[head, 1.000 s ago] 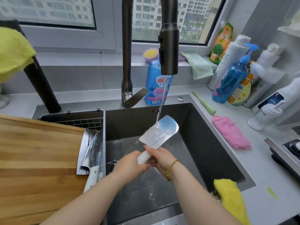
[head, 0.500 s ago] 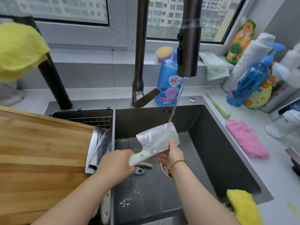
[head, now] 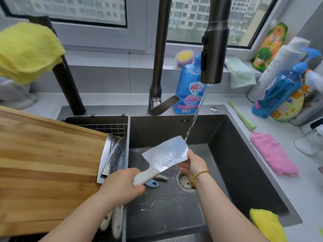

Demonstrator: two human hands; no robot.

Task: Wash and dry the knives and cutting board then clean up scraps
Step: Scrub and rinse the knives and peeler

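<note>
1. The left hand (head: 122,186) is curling its fingers tightly round the white handle of the cleaver (head: 166,154). The right hand (head: 194,165) is pinching the blade's far end, thumb at the corner and fingers tucked beneath.
2. The cleaver is tilting over the sink (head: 244,165), above the drain (head: 184,180), its upper corner meeting the water stream (head: 194,119) from the faucet (head: 213,55).
3. Rinsing appears to be the step in hand. Two more knives (head: 113,158) are waiting in the rack beside the cutting board (head: 43,163). The next move likely calls for turning the blade under the flow, with the fingers off the sharp edge of the slippery wet steel.
4. The basin is offering open room to the right and front. The faucet head is hanging close above, and the racked blades are crowding in close on the left.
</note>
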